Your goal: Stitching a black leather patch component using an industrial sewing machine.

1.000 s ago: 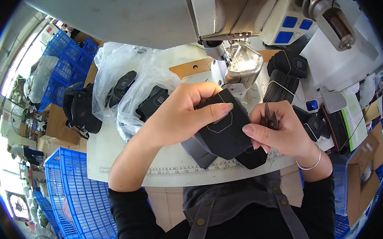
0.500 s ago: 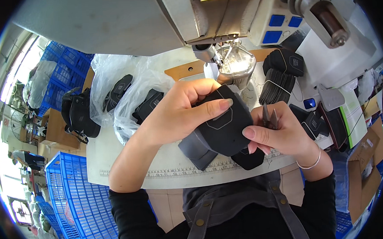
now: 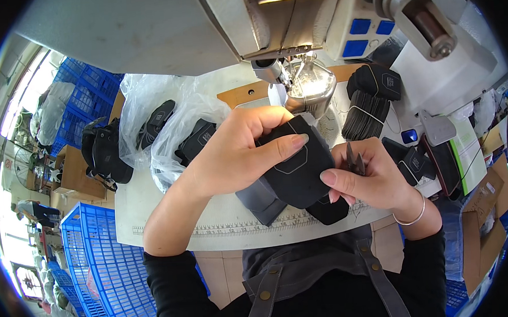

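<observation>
My left hand (image 3: 245, 150) grips a black fabric piece (image 3: 301, 182) with a pale stitched outline, its thumb across the upper face and its fingers behind. My right hand (image 3: 367, 172) pinches the right edge of that piece between thumb and fingers. Thread snips (image 3: 354, 160) are also tucked in this hand, blades pointing up beside the piece. Beneath, a grey fabric piece (image 3: 262, 201) and another black piece (image 3: 328, 212) lie on the table. Just beyond my hands is the sewing machine's rounded metal arm (image 3: 314, 92).
Tied stacks of black pieces (image 3: 365, 115) stand at the right of the pale table (image 3: 154, 221). Plastic bags (image 3: 167, 146) with black parts lie on the left. A blue basket (image 3: 107, 264) is on the floor at left, an open carton (image 3: 487, 215) at right.
The snips' blades have tilted slightly in my right hand and look closer together. Both hands keep nearly the same hold on the black piece.
</observation>
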### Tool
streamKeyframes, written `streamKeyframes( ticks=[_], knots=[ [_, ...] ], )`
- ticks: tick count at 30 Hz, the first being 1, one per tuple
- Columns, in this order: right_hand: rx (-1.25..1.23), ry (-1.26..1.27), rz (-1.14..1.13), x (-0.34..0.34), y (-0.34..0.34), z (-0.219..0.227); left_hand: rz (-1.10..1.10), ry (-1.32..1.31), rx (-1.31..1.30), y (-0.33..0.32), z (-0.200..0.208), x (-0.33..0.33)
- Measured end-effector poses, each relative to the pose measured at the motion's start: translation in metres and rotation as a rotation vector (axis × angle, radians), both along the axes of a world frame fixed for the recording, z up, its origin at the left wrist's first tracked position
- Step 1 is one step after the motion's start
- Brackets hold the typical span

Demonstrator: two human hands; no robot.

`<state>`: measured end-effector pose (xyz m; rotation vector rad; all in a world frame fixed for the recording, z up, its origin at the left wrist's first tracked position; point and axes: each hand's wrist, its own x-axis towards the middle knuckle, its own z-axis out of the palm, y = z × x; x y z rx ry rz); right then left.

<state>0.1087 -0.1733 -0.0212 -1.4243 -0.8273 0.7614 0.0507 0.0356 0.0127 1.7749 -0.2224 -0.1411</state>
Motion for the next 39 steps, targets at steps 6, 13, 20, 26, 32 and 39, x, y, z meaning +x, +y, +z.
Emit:
streamKeyframes(
  ticks=[6, 13, 20, 26, 32, 39],
  knots=[
    [0.022, -0.021, -0.067, -0.004, -0.001, 0.0, 0.042, -0.037, 0.009, -0.005, 0.005, -0.006],
    [0.085, 0.218, 0.003, -0.001, -0.004, 0.003, 0.077, -0.041, 0.022, -0.005, 0.005, -0.007],
    [0.064, 0.146, 0.027, -0.003, -0.006, 0.004, 0.054, -0.033, -0.014, -0.005, 0.005, -0.007],
    [0.027, 0.022, -0.054, -0.007, -0.004, 0.0, 0.037, -0.032, -0.003, -0.011, 0.006, -0.01],
    [0.075, -0.161, -0.067, -0.007, -0.004, -0.006, 0.086, -0.124, 0.04, -0.012, 0.001, -0.011],
    [0.168, -0.378, -0.248, -0.005, 0.012, -0.017, 0.22, 0.004, 0.049, -0.006, 0.0, -0.002]
  ],
)
